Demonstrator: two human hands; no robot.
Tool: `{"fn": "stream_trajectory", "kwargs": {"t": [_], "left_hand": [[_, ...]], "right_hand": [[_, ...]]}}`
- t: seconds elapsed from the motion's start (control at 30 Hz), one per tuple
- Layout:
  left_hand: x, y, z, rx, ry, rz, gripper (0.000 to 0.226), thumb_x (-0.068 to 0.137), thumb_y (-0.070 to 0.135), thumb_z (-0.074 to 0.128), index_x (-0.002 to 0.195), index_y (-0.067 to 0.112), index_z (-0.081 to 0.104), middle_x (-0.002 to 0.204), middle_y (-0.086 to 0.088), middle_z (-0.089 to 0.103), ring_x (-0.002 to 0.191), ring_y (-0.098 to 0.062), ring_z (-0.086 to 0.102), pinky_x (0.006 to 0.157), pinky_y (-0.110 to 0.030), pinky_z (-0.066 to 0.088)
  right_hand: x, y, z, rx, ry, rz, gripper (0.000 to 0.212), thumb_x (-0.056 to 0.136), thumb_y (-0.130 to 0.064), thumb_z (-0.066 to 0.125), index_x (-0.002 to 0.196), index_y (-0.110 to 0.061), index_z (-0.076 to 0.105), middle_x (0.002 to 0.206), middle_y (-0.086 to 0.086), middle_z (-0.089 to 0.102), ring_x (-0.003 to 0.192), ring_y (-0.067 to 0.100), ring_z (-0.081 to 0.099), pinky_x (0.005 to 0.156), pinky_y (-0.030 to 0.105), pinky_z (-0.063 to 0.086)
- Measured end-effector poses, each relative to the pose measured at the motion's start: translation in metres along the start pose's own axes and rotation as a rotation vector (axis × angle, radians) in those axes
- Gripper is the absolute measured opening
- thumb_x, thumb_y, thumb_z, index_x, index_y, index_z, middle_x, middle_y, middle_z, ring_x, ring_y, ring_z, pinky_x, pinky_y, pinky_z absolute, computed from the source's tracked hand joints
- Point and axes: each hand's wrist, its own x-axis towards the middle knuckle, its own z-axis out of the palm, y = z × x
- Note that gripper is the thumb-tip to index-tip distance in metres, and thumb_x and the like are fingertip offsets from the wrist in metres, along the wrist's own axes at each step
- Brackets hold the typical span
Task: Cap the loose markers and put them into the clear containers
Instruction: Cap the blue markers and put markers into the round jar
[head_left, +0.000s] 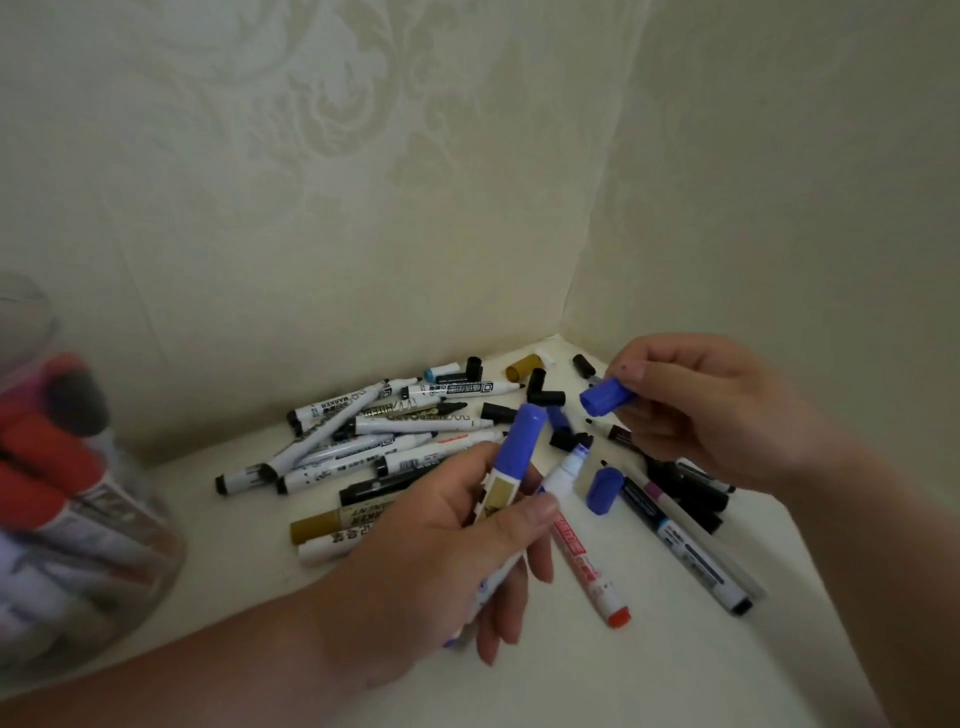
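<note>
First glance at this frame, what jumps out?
Centre frame, the left hand grips two markers, a blue-capped marker and an uncapped marker, while the right hand pinches a loose blue cap just above and right of them. Behind them a heap of markers and caps lies in the corner of the white surface, and a clear container with red-capped markers stands blurred at far left.

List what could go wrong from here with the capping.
1. The left hand grips two markers at once; pressing the blue cap onto the uncapped marker could make the capped marker slip out.
2. The right hand only pinches the cap, so it may drop into the pile of markers below.
</note>
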Motion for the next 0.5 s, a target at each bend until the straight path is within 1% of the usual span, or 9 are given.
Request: {"fn": "stream_trajectory", "kwargs": {"t": [0.07,0.1,0.2,0.33,0.4,0.5], "left_hand": [[0.001,-0.001,0.001,-0.001,0.023,0.0,0.015,0.084,0.037,0.063,0.092,0.025,0.064,0.08,-0.012,0.069,0.05,-0.027,0.057,0.044,-0.03,0.048],[0.002,-0.002,0.002,0.003,0.03,-0.001,0.015,0.083,0.037,0.064,0.091,0.024,0.065,0.081,-0.014,0.07,0.05,-0.028,0.057,0.045,-0.031,0.049],[0.002,-0.002,0.003,0.034,0.03,-0.004,0.017,0.081,0.037,0.065,0.089,0.023,0.066,0.083,-0.015,0.071,0.049,-0.029,0.058,0.045,-0.032,0.049],[0.002,-0.004,0.002,0.083,0.006,0.03,0.019,0.087,0.041,0.069,0.091,0.022,0.066,0.083,-0.014,0.072,0.047,-0.025,0.055,0.041,-0.026,0.041],[0.002,-0.005,0.001,0.093,0.0,0.044,0.02,0.082,0.042,0.069,0.09,0.024,0.066,0.082,-0.013,0.073,0.045,-0.024,0.053,0.04,-0.025,0.039],[0.002,-0.006,0.001,0.12,-0.006,0.055,0.011,0.088,0.039,0.068,0.09,0.028,0.067,0.081,-0.012,0.073,0.045,-0.023,0.052,0.041,-0.025,0.039]], "right_hand": [[-0.012,0.004,-0.004,0.097,-0.123,-0.019,0.046,0.077,-0.04,0.084,0.083,0.002,0.066,0.058,0.012,0.039,0.047,0.017,0.029,0.043,0.021,0.027],[-0.017,0.004,-0.005,0.112,-0.152,-0.043,0.05,0.073,-0.04,0.086,0.084,0.004,0.066,0.057,0.014,0.04,0.045,0.017,0.03,0.042,0.02,0.027],[-0.019,0.003,-0.006,0.137,-0.169,-0.115,0.046,0.072,-0.033,0.089,0.086,0.006,0.068,0.055,0.019,0.038,0.044,0.017,0.031,0.042,0.02,0.028],[-0.017,0.004,-0.003,0.151,-0.193,-0.108,0.04,0.074,-0.031,0.087,0.088,0.002,0.07,0.056,0.02,0.036,0.046,0.017,0.031,0.043,0.02,0.026],[-0.018,0.004,-0.001,0.143,-0.242,-0.089,0.037,0.076,-0.028,0.085,0.09,0.003,0.071,0.056,0.015,0.043,0.045,0.016,0.034,0.042,0.019,0.028],[-0.022,-0.001,0.005,0.046,-0.302,-0.048,0.031,0.078,-0.026,0.081,0.094,0.0,0.074,0.06,0.013,0.057,0.044,0.016,0.04,0.04,0.019,0.032]]}}
